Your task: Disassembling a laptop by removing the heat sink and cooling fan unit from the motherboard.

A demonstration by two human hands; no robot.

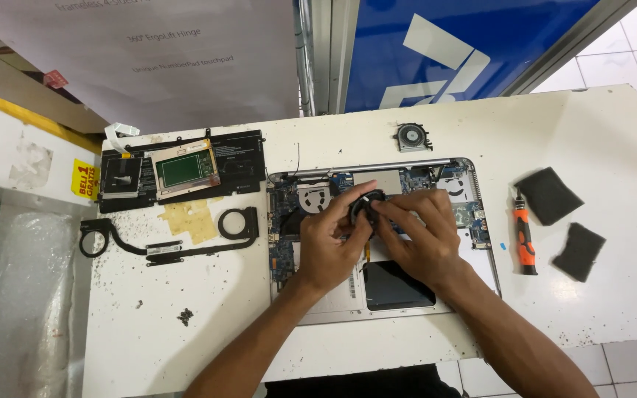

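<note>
Right now a small black cooling fan (pixel 366 206) sits pinched between both hands above the far half of an opened laptop base (pixel 333 306). The left hand (pixel 329 243) grips its left edge, fingers curled narrow; the right hand (pixel 422 236) closes on its right edge. Another fan (pixel 413 137) lies farther off. An orange-handled screwdriver (pixel 524 239) and two dark pads (pixel 548 194) lie right; a black heat pipe (pixel 171 237) and battery (pixel 182 173) lie left.

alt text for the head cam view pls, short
Both hands, left and right, hold a small black fan over an opened laptop chassis on a white table. Battery and heat pipe lie left, orange screwdriver right.
</note>
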